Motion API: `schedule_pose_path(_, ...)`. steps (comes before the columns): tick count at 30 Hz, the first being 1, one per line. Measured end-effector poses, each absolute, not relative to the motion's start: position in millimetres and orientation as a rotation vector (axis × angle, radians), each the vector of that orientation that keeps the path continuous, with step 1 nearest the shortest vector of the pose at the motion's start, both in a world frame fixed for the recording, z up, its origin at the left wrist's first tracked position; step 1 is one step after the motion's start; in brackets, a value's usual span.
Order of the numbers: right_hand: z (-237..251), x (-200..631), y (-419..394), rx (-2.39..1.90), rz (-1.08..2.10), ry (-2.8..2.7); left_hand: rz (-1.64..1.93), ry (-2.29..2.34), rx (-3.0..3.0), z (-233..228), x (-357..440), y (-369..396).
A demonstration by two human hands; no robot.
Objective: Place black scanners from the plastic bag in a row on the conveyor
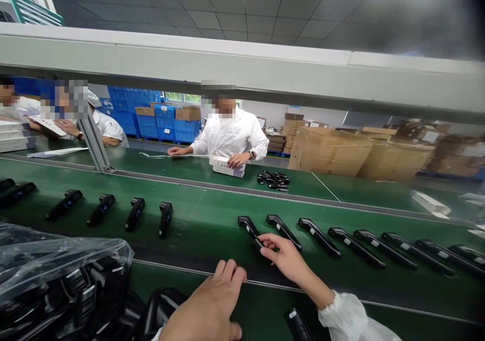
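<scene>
My right hand [282, 255] pinches the lower end of a black angled handheld device [247, 224] on the green conveyor belt [212, 209]. The device's bent head points away from me. Beside it lies a slanted row of similar devices, each with a small pale label, such as this black device [320, 237]. My left hand [212, 300] hovers over the near edge of the belt with its fingers stretched out and nothing visible in it. Near it, at lower left, is a heap of black devices [102, 300] partly under clear plastic. Another black device [298, 325] lies below my right forearm.
Further black devices [135, 213] lie spaced along the belt at left. A metal post [93, 139] and a long overhead beam [242, 68] cross the view. Opposite, a co-worker [235, 134] handles a white box [227, 166] beside small black parts [273, 179].
</scene>
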State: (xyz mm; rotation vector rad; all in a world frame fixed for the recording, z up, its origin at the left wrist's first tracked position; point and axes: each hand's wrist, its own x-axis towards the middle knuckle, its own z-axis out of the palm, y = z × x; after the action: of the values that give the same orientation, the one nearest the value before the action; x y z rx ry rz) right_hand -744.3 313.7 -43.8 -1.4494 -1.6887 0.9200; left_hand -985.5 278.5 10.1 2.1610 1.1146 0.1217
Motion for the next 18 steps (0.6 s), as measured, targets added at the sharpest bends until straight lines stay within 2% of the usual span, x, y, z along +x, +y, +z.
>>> schedule_pose_path(3,-56.8,-738.9,320.3,-1.591,0.592,-1.805,-0.112,1.013,2.24,10.3,-993.3,274.0)
schedule_pose_path(10,-77.5,-739.1,326.5,-1.869,0.253,-1.987,-0.025,0.928,2.481,-13.5,-990.6,279.2)
schedule_pose_path(15,-82.1,-737.1,335.7,-1.902,0.16,-2.0,-0.046,0.953,2.528,-8.9,-983.2,279.2)
schedule_pose_path(18,-59.5,-729.3,327.6,-1.864,0.218,-1.906,-0.017,1.066,2.455,-1.6,-983.4,278.6)
